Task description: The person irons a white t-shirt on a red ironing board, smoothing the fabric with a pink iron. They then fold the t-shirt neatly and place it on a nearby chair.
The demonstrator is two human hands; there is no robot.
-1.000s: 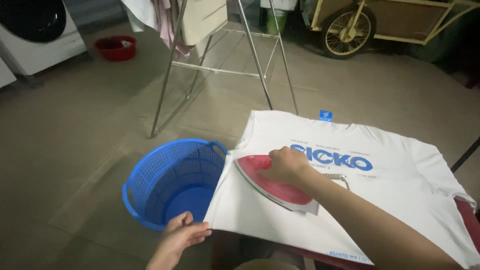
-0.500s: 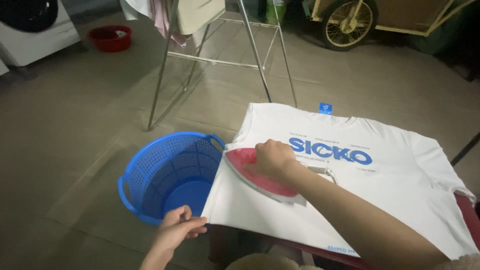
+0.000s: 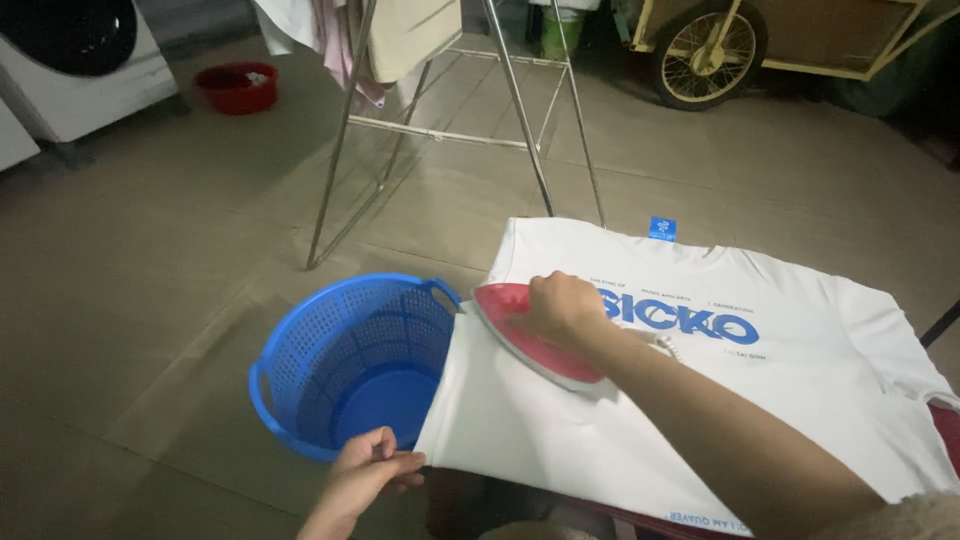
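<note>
Your right hand (image 3: 562, 308) covers the handle of the red iron (image 3: 530, 335), so you cannot see how it grips. The white T-shirt (image 3: 780, 400) runs off the lower right edge, hiding what it lies on. At the upper left, the washing machine (image 3: 75, 55) is cut by the frame; the cart (image 3: 790, 40) likewise at the top right.

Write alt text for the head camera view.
The right hand presses a red iron on a white T-shirt with blue print, while the left hand pinches its hem. A blue laundry basket stands on the floor beside it.
</note>
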